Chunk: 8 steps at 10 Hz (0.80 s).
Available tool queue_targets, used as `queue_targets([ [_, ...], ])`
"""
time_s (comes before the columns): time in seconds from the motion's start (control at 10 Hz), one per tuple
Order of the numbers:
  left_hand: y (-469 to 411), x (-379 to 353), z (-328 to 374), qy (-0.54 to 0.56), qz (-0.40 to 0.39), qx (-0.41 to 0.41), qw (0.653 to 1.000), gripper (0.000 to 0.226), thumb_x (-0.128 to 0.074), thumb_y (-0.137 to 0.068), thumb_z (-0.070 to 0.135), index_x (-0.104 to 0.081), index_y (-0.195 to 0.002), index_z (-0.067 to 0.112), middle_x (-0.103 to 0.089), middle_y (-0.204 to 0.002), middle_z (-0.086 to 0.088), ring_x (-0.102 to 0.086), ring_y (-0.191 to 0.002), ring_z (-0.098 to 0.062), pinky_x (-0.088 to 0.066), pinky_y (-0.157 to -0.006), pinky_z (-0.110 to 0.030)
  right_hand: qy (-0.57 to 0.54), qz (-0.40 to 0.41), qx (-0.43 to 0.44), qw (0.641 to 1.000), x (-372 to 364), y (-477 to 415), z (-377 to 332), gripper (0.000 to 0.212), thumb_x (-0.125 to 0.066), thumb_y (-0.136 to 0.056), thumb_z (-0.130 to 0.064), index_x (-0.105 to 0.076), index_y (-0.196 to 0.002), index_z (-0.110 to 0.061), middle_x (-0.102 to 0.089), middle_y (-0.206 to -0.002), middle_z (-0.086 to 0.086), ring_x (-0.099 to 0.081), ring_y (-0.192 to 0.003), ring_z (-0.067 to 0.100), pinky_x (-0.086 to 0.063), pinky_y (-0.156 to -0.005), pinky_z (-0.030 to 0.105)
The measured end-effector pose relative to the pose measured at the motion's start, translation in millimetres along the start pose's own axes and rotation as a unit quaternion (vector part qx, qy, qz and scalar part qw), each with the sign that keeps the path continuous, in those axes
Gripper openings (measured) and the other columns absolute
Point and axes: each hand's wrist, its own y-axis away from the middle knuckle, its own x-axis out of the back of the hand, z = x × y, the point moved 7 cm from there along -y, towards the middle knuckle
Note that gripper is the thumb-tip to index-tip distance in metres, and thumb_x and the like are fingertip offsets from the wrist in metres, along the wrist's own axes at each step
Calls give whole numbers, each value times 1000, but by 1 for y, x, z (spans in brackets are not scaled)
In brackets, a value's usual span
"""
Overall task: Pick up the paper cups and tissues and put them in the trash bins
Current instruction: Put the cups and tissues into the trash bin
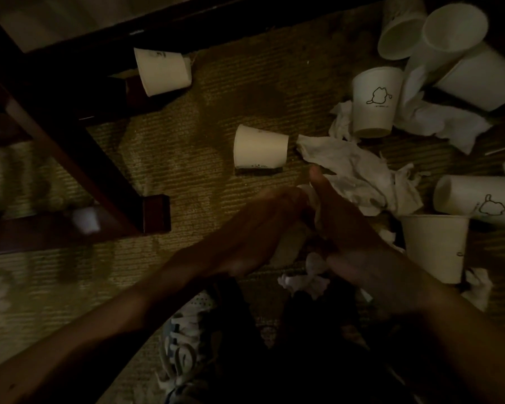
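Left hand and right hand are pressing tissue wad between them; cannot tell grip curl. Risk: loosely held wad shedding scraps.

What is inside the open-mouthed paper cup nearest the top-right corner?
Only the pale inner wall of the paper cup shows, nothing in it. Its deepest part is blurred, so small scraps cannot be ruled out.
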Motion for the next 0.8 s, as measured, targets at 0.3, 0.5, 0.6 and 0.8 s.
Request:
queue_targets([
  [0.3, -50, 24, -67, -6, 55, 105, 993, 54, -25, -86, 68, -74, -87, 45, -69, -65, 10, -64, -58, -8, -49, -60, -25, -18, 141, 65, 988, 55, 9, -35, 55, -60, -90, -52, -55, -134, -21, -68, -119, 2, -72, -85, 14, -56, -58, 25],
  [0.5, -46, 10, -87, -257, 28, 46, 965, 48, -33, -100, 49, -59, -131, 21, -62, -129, 1, -56, -112, -9, -27, -90, 1, -18, 143, 65, 987, 61, 13, -30, 45, -57, -94, -48, -59, -130, -22, -72, -113, -2, -71, -95, 15, -59, -78, 32],
  [0.6, -49, 8, -88, -283, 32, 75, 956, 57, -29, -97, 56, -67, -114, 17, -69, -111, -5, -61, -105, -23, -38, -79, -15, -16, 130, 45, 990, 60, 14, -24, 48, -58, -92, -51, -59, -130, -21, -72, -115, 1, -70, -101, 18, -57, -87, 37],
  [0.8, -36, 5, -49, -98, 63, 74, 990, 42, -39, -84, 70, -71, -71, 47, -69, -71, 16, -69, -87, -8, -49, -76, -25, 18, 148, 38, 988, 61, 18, -21, 50, -55, -94, -49, -56, -135, -20, -65, -127, 3, -62, -114, 20, -49, -100, 42],
])
